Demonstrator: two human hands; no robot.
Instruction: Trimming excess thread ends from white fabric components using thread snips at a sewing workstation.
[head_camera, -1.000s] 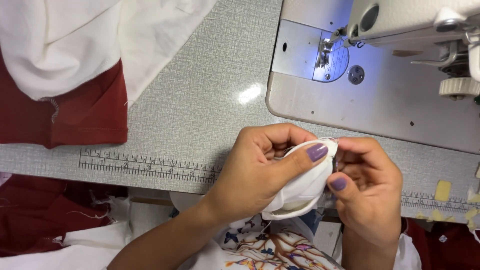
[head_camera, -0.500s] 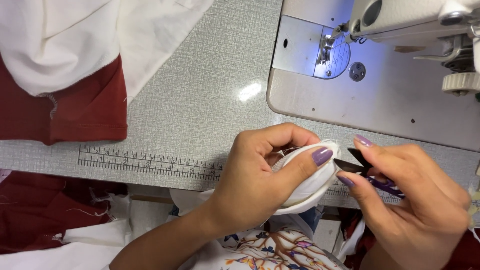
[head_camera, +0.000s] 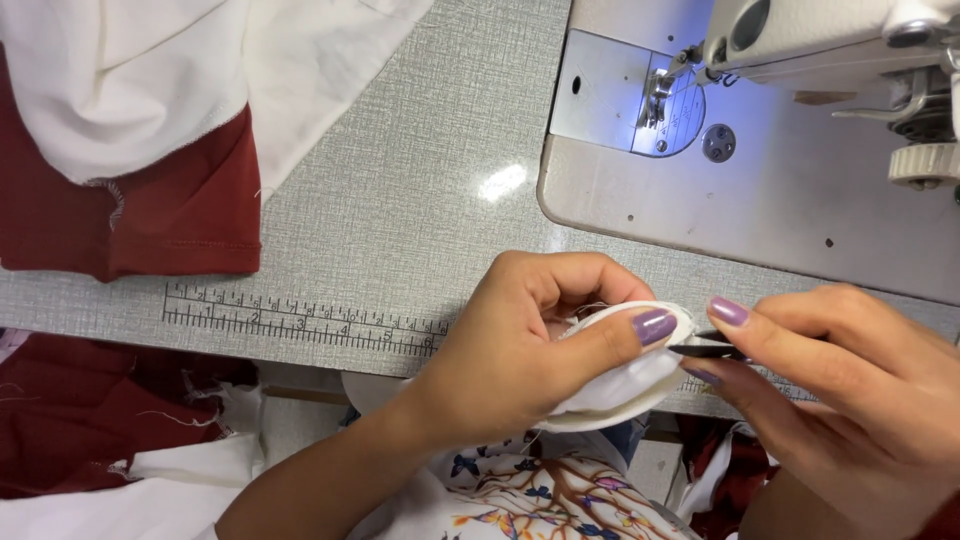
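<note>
The left hand (head_camera: 520, 350) pinches a small white fabric piece (head_camera: 625, 385) at the table's (head_camera: 400, 230) near edge while the right hand (head_camera: 850, 400) grips dark snips (head_camera: 705, 349), so trimming seems underway, needing careful blade placement at the seam

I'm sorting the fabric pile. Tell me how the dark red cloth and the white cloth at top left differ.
The dark red cloth lies flat beneath, a stitched hem along its lower edge; the white cloth is bunched in soft folds on top, overlapping it. The dark red one stops partway across the grey table; the white one spreads further right. Both are out of either hand's reach.
</note>
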